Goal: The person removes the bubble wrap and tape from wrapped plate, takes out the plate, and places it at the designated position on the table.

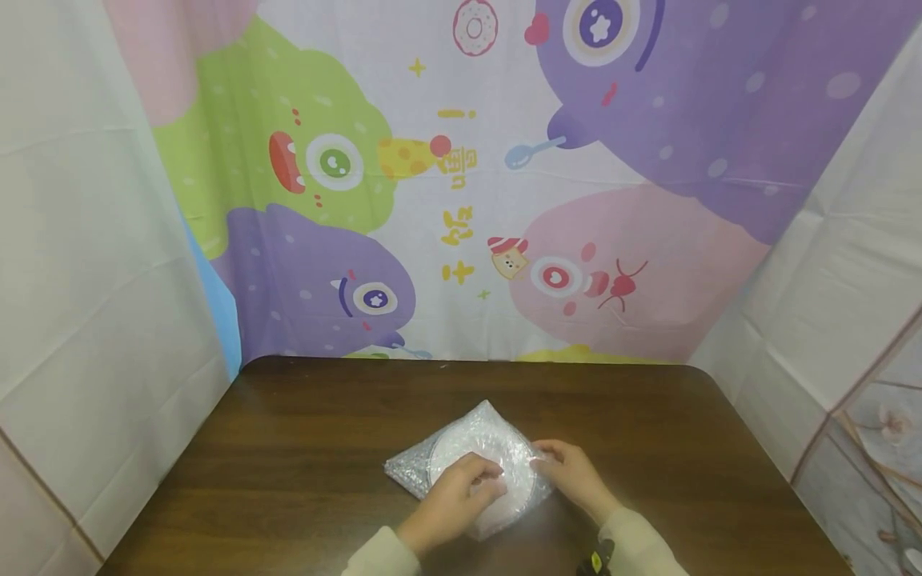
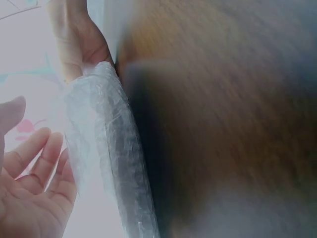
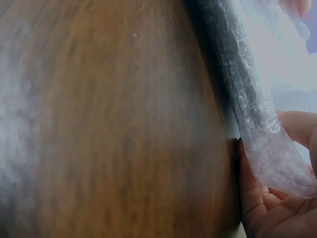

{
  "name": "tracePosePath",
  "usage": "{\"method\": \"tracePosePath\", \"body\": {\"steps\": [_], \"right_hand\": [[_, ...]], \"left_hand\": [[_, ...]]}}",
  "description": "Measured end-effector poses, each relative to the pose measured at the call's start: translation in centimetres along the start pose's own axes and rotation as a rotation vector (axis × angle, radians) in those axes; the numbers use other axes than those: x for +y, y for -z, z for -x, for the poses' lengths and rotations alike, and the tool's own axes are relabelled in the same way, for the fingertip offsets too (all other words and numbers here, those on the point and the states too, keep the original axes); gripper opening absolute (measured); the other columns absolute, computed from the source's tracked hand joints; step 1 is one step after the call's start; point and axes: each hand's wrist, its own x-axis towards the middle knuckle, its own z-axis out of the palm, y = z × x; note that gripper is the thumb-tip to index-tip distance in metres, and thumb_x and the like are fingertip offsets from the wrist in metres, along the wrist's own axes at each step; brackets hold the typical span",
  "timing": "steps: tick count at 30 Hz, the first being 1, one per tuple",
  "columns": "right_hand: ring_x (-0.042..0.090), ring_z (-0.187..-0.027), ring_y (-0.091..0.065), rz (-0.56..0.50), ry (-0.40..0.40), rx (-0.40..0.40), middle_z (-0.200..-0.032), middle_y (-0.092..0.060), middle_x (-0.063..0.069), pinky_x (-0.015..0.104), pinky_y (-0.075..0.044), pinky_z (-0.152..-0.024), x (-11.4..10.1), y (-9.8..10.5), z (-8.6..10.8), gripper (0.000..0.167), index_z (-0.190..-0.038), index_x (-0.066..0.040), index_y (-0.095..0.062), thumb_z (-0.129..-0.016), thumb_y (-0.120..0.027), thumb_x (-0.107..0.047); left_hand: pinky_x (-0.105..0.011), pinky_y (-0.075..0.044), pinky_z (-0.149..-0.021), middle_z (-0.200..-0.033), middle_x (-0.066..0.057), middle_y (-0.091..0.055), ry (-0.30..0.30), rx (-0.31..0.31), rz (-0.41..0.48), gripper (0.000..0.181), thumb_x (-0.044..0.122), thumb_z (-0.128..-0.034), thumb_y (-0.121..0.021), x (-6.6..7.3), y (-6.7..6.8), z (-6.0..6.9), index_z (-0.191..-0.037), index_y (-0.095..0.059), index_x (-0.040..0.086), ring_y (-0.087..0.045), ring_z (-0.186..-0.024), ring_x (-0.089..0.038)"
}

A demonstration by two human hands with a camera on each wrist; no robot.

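A package in clear bubble wrap [image 1: 412, 468] lies at the front middle of the table, one corner pointing away from me. Through the wrap shows a round white disc, plate-like [image 1: 471, 438]; its exact kind cannot be made out. My left hand [image 1: 461, 496] hovers over the package's near left part, fingers loosely bent and thumb apart. In the left wrist view, nothing sits between the left hand's [image 2: 37, 183] fingers and thumb. At the package's right corner, my right hand [image 1: 576, 476] pinches the wrap. The right wrist view has its thumb above and fingers [image 3: 255, 193] beneath the bubble-wrapped edge [image 3: 267, 134].
The dark brown wooden table [image 1: 302, 432] extends around the package on every side. A cloth with cartoon monsters [image 1: 461, 320] hangs along its back edge. Pale cloth walls [image 1: 94, 264] flank the left and right. A dark band [image 1: 596, 558] sits at the right wrist.
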Motion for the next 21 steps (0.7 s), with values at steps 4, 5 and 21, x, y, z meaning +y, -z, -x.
{"method": "tracePosePath", "body": {"steps": [4,5,21], "right_hand": [[0.020,-0.095,-0.066,-0.011,-0.004,-0.010,-0.106,-0.073,0.011,0.032,-0.056,-0.079,0.1,0.0,0.0,0.031,-0.113,-0.002,-0.069,-0.084,-0.073,-0.013],[0.019,-0.094,-0.066,-0.014,-0.005,-0.012,-0.106,-0.073,0.011,0.031,-0.056,-0.078,0.1,0.0,0.0,0.032,-0.113,-0.002,-0.069,-0.084,-0.073,-0.013],[0.025,-0.105,-0.065,0.040,0.010,0.007,-0.109,-0.073,0.011,0.045,-0.053,-0.090,0.3,-0.1,-0.1,0.029,-0.112,-0.005,-0.070,-0.085,-0.072,-0.013]], "left_hand": [[-0.032,-0.054,-0.089,-0.107,-0.003,-0.067,-0.050,0.007,-0.027,0.029,0.025,-0.0899,-0.069,-0.1,0.1,0.0,-0.111,-0.068,0.005,-0.063,-0.101,-0.019],[-0.032,-0.054,-0.091,-0.108,-0.003,-0.066,-0.058,0.010,-0.055,0.029,0.023,-0.0886,-0.070,-0.1,0.2,0.0,-0.112,-0.068,0.005,-0.063,-0.102,-0.019],[-0.043,-0.049,-0.103,-0.134,-0.007,-0.061,-0.053,0.065,-0.241,0.042,0.020,-0.0872,-0.073,-0.6,3.4,0.2,-0.127,-0.064,0.007,-0.059,-0.123,-0.026]]}}
